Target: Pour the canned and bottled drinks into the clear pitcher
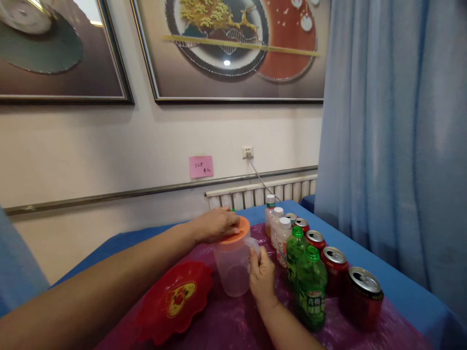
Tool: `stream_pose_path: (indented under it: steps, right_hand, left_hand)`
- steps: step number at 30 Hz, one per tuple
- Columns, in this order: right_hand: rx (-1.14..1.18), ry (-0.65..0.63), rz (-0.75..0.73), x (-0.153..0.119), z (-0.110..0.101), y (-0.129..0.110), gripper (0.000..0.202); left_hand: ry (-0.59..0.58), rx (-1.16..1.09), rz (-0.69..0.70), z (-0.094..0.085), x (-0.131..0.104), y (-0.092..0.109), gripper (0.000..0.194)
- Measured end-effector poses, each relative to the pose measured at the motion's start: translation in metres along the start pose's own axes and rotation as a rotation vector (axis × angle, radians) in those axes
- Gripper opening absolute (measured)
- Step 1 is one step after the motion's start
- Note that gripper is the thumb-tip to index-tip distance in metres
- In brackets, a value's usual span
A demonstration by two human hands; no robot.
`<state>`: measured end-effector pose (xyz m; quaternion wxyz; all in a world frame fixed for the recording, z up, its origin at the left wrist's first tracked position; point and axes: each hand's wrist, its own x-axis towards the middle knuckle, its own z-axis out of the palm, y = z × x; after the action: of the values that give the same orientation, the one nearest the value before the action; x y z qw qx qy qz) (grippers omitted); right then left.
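A clear plastic pitcher (233,270) with an orange lid (239,234) stands upright in front of me. My left hand (221,224) reaches over from the left, its fingers curled onto the top of the lid. The lid sits on the rim. On the other side, my right hand (261,274) is wrapped around the pitcher's pale handle (252,245). Just left of the pitcher lies a red scalloped plate (153,308) with a yellow printed design in its middle. Whether the pitcher holds any liquid is hard to make out.
Green bottles (312,291) without caps stand right of my right hand. Behind them are white-capped bottles (283,238), and a row of opened drink cans (363,296) runs along the right. Purple plastic sheeting (226,330) covers part of the blue tablecloth (408,296). A blue curtain (386,146) hangs at right.
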<state>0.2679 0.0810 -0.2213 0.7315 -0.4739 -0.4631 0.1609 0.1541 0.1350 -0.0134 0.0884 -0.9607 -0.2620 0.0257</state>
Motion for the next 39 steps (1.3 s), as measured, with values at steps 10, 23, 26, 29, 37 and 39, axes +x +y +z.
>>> stream_pose_path:
  steps: [10, 23, 26, 29, 37, 39]
  right_hand:
    - [-0.051, 0.052, -0.049, 0.0037, 0.0009, -0.0031, 0.039]
    - [-0.073, 0.052, -0.051, 0.0038, -0.0001, -0.0049, 0.041]
    - [-0.068, 0.06, -0.047, 0.0059, -0.0003, -0.005, 0.042]
    - [-0.073, 0.05, -0.046, 0.007, -0.001, -0.0049, 0.042]
    - [-0.075, 0.045, -0.044, 0.0043, -0.0016, -0.0064, 0.045]
    - [-0.07, 0.048, -0.047, 0.0039, -0.0017, -0.0069, 0.044]
  left_hand:
    - [-0.039, 0.01, -0.013, 0.0018, 0.0062, 0.0001, 0.023]
    - [-0.039, -0.068, -0.092, 0.0041, 0.0045, 0.0015, 0.02]
    - [-0.03, -0.074, -0.142, 0.0061, 0.0057, 0.0005, 0.017]
    - [-0.026, -0.084, -0.167, 0.0054, 0.0049, 0.0015, 0.017]
    - [-0.042, -0.097, -0.11, 0.0001, 0.002, 0.0048, 0.016]
    - [-0.045, -0.092, -0.114, 0.0012, 0.0031, 0.0046, 0.013]
